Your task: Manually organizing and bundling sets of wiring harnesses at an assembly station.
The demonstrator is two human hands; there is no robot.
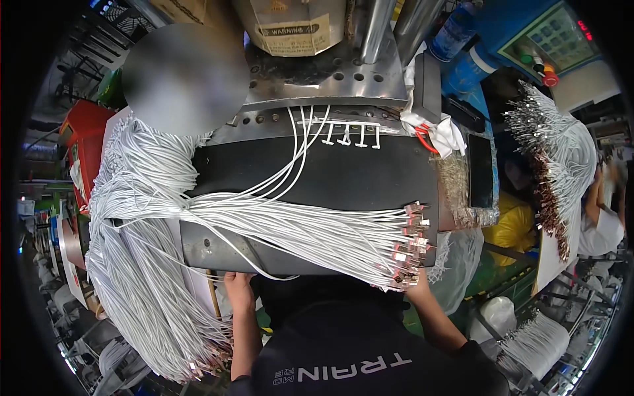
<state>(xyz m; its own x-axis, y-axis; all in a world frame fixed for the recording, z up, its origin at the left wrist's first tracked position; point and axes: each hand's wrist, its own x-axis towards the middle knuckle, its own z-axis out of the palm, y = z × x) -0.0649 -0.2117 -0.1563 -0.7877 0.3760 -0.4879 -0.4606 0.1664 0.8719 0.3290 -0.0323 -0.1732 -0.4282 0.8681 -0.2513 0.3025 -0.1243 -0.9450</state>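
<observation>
A thick bundle of white cables (297, 221) lies across the black work surface (254, 158), gathered at its left part. At its right end are the bare metal connectors (411, 247) with reddish-brown parts. My right hand (416, 282) is at the front right edge, just by those connectors; its fingers are mostly hidden. At the front left edge is my left hand (238, 284), below the bundle, with its fingertips out of sight. Several cables leave the bundle and run up under the metal machine plate (317, 89). In front of that plate lies a white moulded strip (350, 125) with short branches.
A large mass of white cables (142, 264) hangs down at the left. Red-handled cutters (426, 137) lie on white cloth at the machine's right. Beyond them stand a blue bottle (465, 69) and a control panel (551, 39). More cables (561, 148) and another person are at far right.
</observation>
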